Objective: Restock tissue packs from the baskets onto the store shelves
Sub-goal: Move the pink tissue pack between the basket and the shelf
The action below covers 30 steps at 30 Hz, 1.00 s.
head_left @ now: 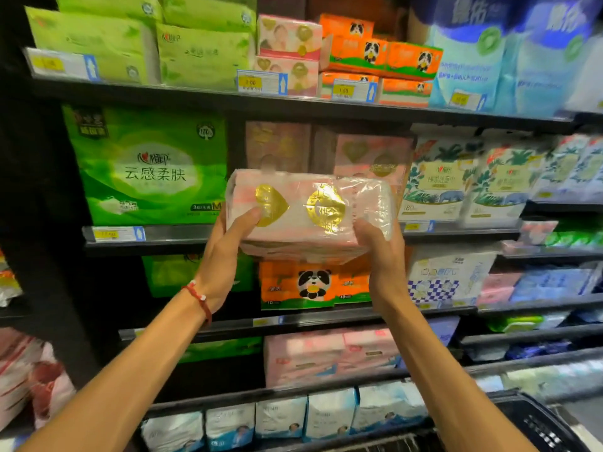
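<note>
Both hands, left (225, 243) and right (380, 252), clasp the pink tissue pack (310, 213) by its ends before the shelf edge (146, 234); a dark gap (236, 145) opens behind, beside blurred pink packs (372, 154).

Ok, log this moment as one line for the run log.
phase: shelving | left hand: holding pink tissue pack | right hand: holding same pack | pack: raised before matching pink packs on shelf, not yet placed

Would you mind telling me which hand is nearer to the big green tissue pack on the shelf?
Left. The left hand holds the pink pack's left end, just beside the green pack; the right hand holds the far end.
</note>
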Available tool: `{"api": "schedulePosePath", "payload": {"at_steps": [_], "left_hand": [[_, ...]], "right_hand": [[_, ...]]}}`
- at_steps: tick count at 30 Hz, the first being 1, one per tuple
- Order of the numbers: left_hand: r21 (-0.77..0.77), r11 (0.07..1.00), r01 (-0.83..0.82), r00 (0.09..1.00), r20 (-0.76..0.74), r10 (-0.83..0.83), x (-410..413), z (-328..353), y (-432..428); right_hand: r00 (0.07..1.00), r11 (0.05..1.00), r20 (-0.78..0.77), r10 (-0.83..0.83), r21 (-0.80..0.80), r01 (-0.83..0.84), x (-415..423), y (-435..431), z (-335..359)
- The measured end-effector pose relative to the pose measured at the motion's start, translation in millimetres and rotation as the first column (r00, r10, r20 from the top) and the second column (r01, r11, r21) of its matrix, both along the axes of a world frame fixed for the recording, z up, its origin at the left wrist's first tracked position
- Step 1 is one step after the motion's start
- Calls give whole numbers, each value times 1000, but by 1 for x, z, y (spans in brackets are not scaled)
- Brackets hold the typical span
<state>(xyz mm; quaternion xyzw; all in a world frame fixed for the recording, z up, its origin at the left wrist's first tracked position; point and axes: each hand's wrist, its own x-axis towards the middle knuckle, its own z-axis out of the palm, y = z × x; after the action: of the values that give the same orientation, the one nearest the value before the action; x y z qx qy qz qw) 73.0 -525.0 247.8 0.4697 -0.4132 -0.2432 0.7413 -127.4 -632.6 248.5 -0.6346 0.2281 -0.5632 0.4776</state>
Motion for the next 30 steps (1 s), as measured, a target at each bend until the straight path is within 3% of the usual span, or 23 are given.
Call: {"api": "schedulePosePath", "payload": {"at_steps": [9,13,17,23,30], "left_hand": [[-74,993,-92,995,37,95,35,32,-57],[-33,992,-123,991,41,124,53,38,-87],[56,997,-51,998,32,49,69,48,-111],[166,985,-45,989,149,20,102,52,-141],[98,920,-381,917,167,362,116,45,-181]], "right_hand": [[997,991,-7,82,-103,-83,47,-84,30],[986,978,-17,169,-122,-169,71,-121,31],[973,969,-102,208,-113,-219,88,-157,25],[989,987,-90,121,-99,-130,113,-197,17],[999,998,-49,-19,-65,16,141,-214,27]]}}
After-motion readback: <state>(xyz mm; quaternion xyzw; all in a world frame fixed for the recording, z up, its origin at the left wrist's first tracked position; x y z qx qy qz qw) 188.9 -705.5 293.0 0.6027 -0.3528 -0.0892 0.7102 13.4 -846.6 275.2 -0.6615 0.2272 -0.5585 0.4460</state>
